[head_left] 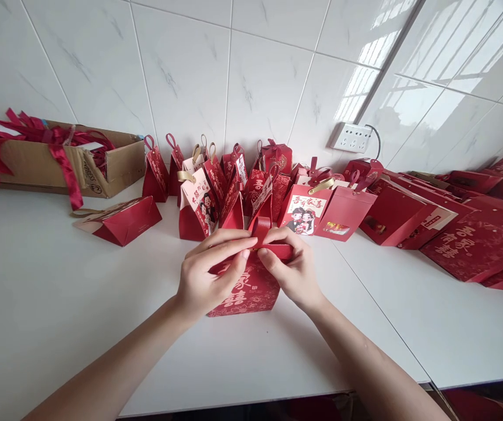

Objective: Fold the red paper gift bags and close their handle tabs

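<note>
A red paper gift box [245,292] with pale printed characters and flowers stands upright on the white table in front of me. A red ribbon loop [261,231] rises from its top edge. My left hand [216,272] pinches the top of the box left of the loop, thumb and fingers close together. On the other side, my right hand [290,266] grips the same top edge, its thumb in front and its fingers behind. Both sets of fingertips nearly meet at the foot of the loop. The left hand covers part of the box's printed front.
Several finished-looking gift boxes [201,204] stand behind, against the tiled wall. One red box [131,221] lies on its side at left, near a cardboard box [124,165] of red ribbons. More red boxes [475,245] fill the right side. A power strip [351,138] is on the wall.
</note>
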Action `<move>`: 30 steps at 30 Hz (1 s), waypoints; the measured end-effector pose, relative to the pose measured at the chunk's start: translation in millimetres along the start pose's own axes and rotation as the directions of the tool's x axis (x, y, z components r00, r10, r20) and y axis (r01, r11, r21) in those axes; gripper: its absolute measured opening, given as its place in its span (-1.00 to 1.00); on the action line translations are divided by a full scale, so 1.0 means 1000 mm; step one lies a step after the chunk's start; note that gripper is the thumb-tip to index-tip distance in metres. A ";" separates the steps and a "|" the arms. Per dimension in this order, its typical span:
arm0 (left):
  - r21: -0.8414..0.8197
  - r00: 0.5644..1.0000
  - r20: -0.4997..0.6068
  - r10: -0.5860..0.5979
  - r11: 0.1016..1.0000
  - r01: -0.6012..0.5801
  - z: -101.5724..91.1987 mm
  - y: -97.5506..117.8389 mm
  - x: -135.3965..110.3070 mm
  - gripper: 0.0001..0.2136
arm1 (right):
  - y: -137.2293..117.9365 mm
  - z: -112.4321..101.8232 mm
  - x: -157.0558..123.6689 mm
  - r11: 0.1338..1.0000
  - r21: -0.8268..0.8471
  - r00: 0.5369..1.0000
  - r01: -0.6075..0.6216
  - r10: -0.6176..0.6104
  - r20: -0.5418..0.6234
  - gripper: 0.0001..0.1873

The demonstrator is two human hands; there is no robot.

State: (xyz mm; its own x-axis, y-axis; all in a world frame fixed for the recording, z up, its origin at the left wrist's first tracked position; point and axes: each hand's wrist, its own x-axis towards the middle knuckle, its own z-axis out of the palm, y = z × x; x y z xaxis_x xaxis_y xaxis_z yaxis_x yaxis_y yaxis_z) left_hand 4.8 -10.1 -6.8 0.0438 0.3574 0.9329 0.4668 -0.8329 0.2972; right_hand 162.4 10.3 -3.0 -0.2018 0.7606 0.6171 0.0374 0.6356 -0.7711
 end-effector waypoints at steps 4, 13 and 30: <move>0.003 1.000 0.006 -0.005 1.000 0.005 0.000 0.000 0.000 -0.79 | 0.000 0.000 0.000 1.000 0.003 1.000 0.000 0.000 0.001 -0.96; -0.010 1.000 0.004 0.002 1.000 -0.002 -0.001 0.000 0.000 -0.78 | -0.001 -0.001 0.000 1.000 0.023 1.000 0.005 -0.005 0.005 -0.98; -0.002 1.000 -0.005 0.009 1.000 -0.009 0.000 0.001 0.000 -0.78 | 0.001 0.000 0.000 0.999 0.038 1.000 0.027 -0.027 0.000 -0.98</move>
State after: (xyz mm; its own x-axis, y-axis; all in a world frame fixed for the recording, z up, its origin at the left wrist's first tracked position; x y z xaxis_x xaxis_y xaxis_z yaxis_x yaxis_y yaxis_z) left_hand 5.3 -10.7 -6.3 0.0439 0.3478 0.9366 0.4647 -0.8370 0.2890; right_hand 162.3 10.4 -3.9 -0.2029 0.7432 0.6376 -0.0053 0.6503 -0.7597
